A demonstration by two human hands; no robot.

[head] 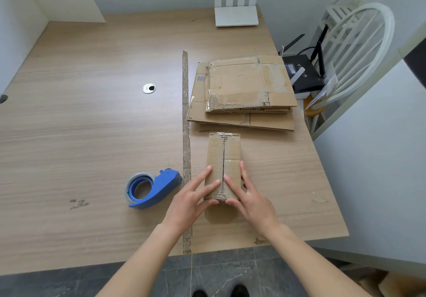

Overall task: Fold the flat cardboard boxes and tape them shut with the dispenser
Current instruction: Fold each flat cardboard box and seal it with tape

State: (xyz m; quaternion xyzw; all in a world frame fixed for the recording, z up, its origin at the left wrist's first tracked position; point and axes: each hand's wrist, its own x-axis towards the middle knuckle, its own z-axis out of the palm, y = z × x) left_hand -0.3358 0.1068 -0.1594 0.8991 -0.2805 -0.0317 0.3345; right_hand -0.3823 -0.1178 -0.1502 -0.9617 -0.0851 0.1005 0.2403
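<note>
A small folded cardboard box (224,153) stands on the wooden table (92,135) near its front edge, its two top flaps meeting along a centre seam. My left hand (194,198) presses the left flap with straight fingers, thumb at the near edge. My right hand (246,195) presses the right flap the same way, thumb at the near edge. The blue tape dispenser (151,188) lies on the table to the left of my left hand, untouched. A stack of flat cardboard boxes (244,91) lies behind the folded box.
A strip of old tape (186,135) runs front to back across the table, just left of the box. A round cable hole (149,88) is mid-table. A white router (236,15) stands at the back, a black router (302,70) and a white chair (359,50) to the right.
</note>
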